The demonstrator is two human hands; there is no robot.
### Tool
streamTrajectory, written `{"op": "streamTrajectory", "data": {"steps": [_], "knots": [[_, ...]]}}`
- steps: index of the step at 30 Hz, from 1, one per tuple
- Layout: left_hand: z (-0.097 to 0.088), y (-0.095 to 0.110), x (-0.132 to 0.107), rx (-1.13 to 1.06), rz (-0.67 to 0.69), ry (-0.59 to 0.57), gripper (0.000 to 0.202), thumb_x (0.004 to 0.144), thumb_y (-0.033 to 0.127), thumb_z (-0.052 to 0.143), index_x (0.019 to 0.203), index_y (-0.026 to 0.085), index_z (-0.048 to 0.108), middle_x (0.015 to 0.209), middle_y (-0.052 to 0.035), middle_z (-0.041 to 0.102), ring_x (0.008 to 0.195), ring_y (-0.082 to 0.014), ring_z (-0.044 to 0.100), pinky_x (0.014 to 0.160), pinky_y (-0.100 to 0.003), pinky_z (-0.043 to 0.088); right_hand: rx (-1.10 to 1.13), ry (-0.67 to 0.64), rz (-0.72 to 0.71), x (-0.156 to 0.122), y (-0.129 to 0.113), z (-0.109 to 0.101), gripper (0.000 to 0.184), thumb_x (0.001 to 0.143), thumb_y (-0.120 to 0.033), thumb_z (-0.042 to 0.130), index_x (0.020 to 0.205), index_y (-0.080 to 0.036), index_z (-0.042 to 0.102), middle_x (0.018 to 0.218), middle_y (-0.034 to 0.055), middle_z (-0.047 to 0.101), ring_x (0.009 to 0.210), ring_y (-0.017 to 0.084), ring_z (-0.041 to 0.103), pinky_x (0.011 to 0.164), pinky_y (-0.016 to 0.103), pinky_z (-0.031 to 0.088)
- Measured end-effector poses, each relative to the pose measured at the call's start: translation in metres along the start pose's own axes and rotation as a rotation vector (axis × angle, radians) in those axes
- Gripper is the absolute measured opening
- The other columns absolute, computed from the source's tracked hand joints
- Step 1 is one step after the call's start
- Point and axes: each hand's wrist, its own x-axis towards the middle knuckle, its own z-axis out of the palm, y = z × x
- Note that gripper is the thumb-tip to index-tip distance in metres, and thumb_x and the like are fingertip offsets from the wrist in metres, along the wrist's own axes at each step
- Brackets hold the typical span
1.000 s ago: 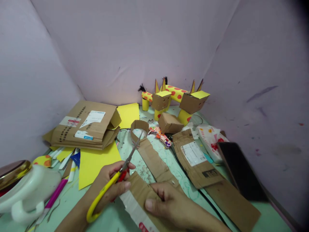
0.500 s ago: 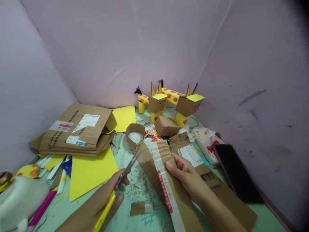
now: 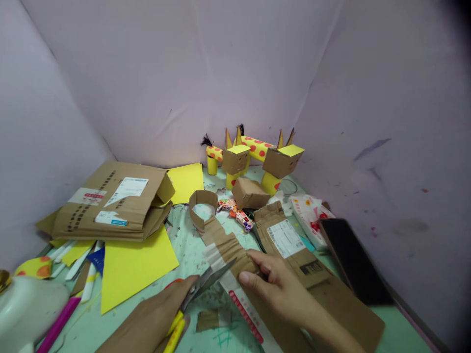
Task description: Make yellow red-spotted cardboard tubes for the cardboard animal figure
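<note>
My left hand (image 3: 162,314) grips yellow-handled scissors (image 3: 198,294), whose blades point up and right toward a cardboard strip (image 3: 235,260) with white tape on it. My right hand (image 3: 279,289) holds that strip down, thumb on its taped edge. A small cut-off cardboard scrap (image 3: 212,318) lies on the green table (image 3: 184,245) just below the blades.
Flattened cardboard boxes (image 3: 110,201) and yellow paper (image 3: 132,264) lie at the left. Yellow spotted cardboard animals (image 3: 253,157) stand at the back. A labelled cardboard piece (image 3: 290,240), a dark phone (image 3: 353,260), a curled cardboard ring (image 3: 202,206), pens (image 3: 59,318) and a white object (image 3: 29,309) surround the work area.
The cardboard strip was lifted and turned over, then laid flatter. A small scrap dropped onto the table. The scissors swung from pointing away to pointing right at the strip.
</note>
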Motion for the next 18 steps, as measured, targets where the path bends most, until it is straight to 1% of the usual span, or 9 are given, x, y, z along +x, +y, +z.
{"op": "streamTrajectory", "data": {"steps": [3,5,9,12,15,17,18], "knots": [[-0.001,-0.001,0.002,0.044,0.006,-0.05,0.046,0.07,0.027,0.046,0.114,0.03,0.062,0.096,-0.0017,0.069,0.077,-0.0223,0.064,0.065,-0.024,0.048,-0.051,-0.024,-0.004,0.0,-0.001,-0.001,0.013,0.082,-0.025,0.053,0.077,-0.015,0.06,0.071,-0.0012,0.057,0.065,0.014,0.049,0.059,0.022,0.039],[-0.001,-0.001,0.002,0.071,0.004,-0.064,0.047,0.071,0.026,0.044,0.115,0.03,0.061,0.099,-0.0017,0.069,0.077,-0.0222,0.065,0.065,-0.023,0.048,-0.058,-0.043,0.0,-0.001,-0.002,-0.001,0.011,0.083,-0.023,0.051,0.078,-0.016,0.058,0.072,-0.0015,0.055,0.067,0.014,0.049,0.06,0.022,0.038],[0.001,-0.002,0.004,0.107,-0.001,-0.07,0.046,0.07,0.027,0.045,0.112,0.03,0.063,0.097,-0.0018,0.071,0.077,-0.0231,0.065,0.067,-0.024,0.048,-0.039,-0.074,-0.008,-0.001,-0.003,-0.001,0.01,0.084,-0.021,0.048,0.083,-0.017,0.057,0.074,-0.0019,0.054,0.071,0.014,0.048,0.064,0.023,0.038],[0.003,0.001,0.005,0.115,0.0,-0.072,0.041,0.068,0.027,0.047,0.105,0.03,0.066,0.085,-0.0009,0.073,0.076,-0.0233,0.065,0.068,-0.024,0.047,-0.081,-0.057,0.002,-0.002,-0.001,-0.001,0.01,0.084,-0.022,0.048,0.079,-0.017,0.054,0.069,-0.0032,0.047,0.066,0.013,0.043,0.061,0.022,0.036],[0.002,0.006,0.005,0.121,-0.003,-0.073,0.031,0.068,0.026,0.049,0.092,0.032,0.069,0.067,0.0013,0.07,0.065,-0.0216,0.064,0.064,-0.024,0.047,-0.106,-0.058,0.007,-0.002,-0.001,-0.003,0.01,0.084,-0.022,0.048,0.077,-0.017,0.053,0.068,-0.0036,0.045,0.065,0.012,0.041,0.06,0.022,0.034],[0.001,0.008,0.004,0.129,-0.011,-0.07,0.027,0.069,0.026,0.049,0.086,0.032,0.069,0.062,0.0021,0.068,0.061,-0.0209,0.063,0.062,-0.024,0.047,-0.11,-0.068,-0.009,-0.002,-0.001,-0.004,0.009,0.084,-0.022,0.048,0.078,-0.017,0.053,0.067,-0.0043,0.044,0.063,0.011,0.04,0.059,0.022,0.033],[0.001,0.01,0.004,0.133,-0.017,-0.067,0.026,0.07,0.027,0.049,0.085,0.032,0.069,0.061,0.0022,0.067,0.061,-0.0208,0.062,0.061,-0.024,0.046,-0.115,-0.071,-0.019,-0.002,-0.001,-0.004,0.01,0.084,-0.022,0.048,0.076,-0.017,0.052,0.065,-0.0047,0.042,0.062,0.011,0.039,0.058,0.022,0.032]]}}
